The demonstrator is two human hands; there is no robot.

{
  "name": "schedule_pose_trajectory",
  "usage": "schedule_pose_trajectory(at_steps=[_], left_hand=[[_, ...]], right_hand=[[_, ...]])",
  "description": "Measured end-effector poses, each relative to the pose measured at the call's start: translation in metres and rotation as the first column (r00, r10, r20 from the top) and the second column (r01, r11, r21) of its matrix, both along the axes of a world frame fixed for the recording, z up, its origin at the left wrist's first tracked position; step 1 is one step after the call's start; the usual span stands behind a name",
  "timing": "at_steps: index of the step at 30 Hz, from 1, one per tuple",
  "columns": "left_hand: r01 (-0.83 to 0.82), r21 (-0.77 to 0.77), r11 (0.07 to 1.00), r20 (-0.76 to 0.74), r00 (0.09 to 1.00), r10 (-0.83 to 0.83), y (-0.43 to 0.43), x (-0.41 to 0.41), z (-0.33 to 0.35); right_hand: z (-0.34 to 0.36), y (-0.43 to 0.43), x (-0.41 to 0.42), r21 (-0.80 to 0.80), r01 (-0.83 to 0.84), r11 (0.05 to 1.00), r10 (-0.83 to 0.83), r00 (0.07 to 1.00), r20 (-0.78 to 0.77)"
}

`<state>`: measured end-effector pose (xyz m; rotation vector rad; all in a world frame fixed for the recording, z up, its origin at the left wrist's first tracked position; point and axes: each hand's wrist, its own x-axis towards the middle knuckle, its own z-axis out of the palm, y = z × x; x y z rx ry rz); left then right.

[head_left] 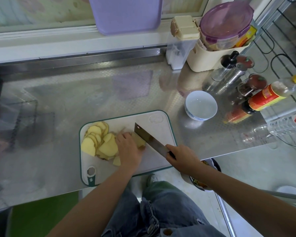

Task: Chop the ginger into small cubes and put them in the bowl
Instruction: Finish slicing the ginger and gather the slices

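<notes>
L hand (129, 148) fingers curled on ginger chunk (140, 140) on board (161, 130), R hand (180, 157) fingers clamped on cleaver (148, 140) handle, blade just beside L knuckles: risk = chunk rolls/blade skids → cut fingers; slices (96, 142) piled near board's left edge may spill onto counter (75, 100).

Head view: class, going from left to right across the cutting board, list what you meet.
Pile of ginger slices → left hand, holding down the ginger chunk → cleaver → right hand gripping its handle.
</notes>
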<state>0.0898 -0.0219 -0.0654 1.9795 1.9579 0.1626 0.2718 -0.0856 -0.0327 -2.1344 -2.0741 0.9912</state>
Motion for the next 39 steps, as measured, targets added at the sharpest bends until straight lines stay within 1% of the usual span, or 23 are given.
schedule_pose_trajectory(at_steps=[1, 3, 5, 9, 14, 16, 18, 20, 22, 26, 31, 39], left_hand=[[0.005, 0.002, 1.000, 0.002, 1.000, -0.005, -0.002, -0.001, 0.000], [0.008, -0.002, 1.000, 0.093, 0.996, -0.008, -0.003, -0.004, -0.001], [0.041, -0.013, 0.999, 0.164, 0.986, -0.038, -0.001, -0.009, -0.001], [0.175, -0.058, 0.983, 0.153, 0.974, -0.165, 0.006, -0.011, 0.002], [0.272, -0.069, 0.960, 0.140, 0.955, -0.260, 0.008, -0.007, 0.002], [0.287, -0.066, 0.956, 0.148, 0.950, -0.275, 0.006, -0.005, 0.003], [0.237, -0.073, 0.969, 0.197, 0.956, -0.219, 0.003, -0.004, 0.005], [0.106, -0.068, 0.992, 0.243, 0.966, -0.087, -0.002, -0.004, 0.005], [-0.033, -0.093, 0.995, 0.272, 0.961, 0.057, -0.006, -0.004, 0.006], [-0.141, -0.151, 0.979, 0.331, 0.926, 0.184, -0.004, -0.002, 0.004], [-0.177, -0.190, 0.966, 0.346, 0.908, 0.235, 0.003, -0.001, 0.003], [-0.230, -0.244, 0.942, 0.336, 0.891, 0.305, 0.007, -0.002, 0.003]], right_hand=[[0.000, 0.000, 0.000, 0.010, 0.019, 1.000, -0.019, 1.000, -0.001], [0.001, 0.001, 0.000, 0.024, 0.070, 0.997, -0.070, 0.998, -0.011], [0.002, 0.002, -0.003, 0.015, 0.074, 0.997, -0.074, 0.997, -0.013], [0.005, 0.000, -0.008, 0.017, 0.043, 0.999, -0.043, 0.999, -0.008], [0.005, -0.004, -0.012, 0.005, 0.085, 0.996, -0.085, 0.996, 0.026], [0.003, -0.004, -0.016, -0.005, 0.106, 0.994, -0.106, 0.994, 0.020], [0.000, -0.003, -0.021, 0.001, 0.126, 0.992, -0.126, 0.991, 0.035], [-0.002, 0.000, -0.026, 0.022, 0.119, 0.993, -0.120, 0.991, 0.057], [-0.002, 0.004, -0.031, 0.021, 0.104, 0.994, -0.105, 0.993, 0.046], [0.004, 0.013, -0.031, -0.018, 0.081, 0.997, -0.081, 0.997, 0.010], [0.015, 0.021, -0.023, 0.072, 0.122, 0.990, -0.119, 0.992, -0.040], [0.014, 0.014, -0.030, 0.042, 0.041, 0.998, -0.041, 0.999, 0.007]])
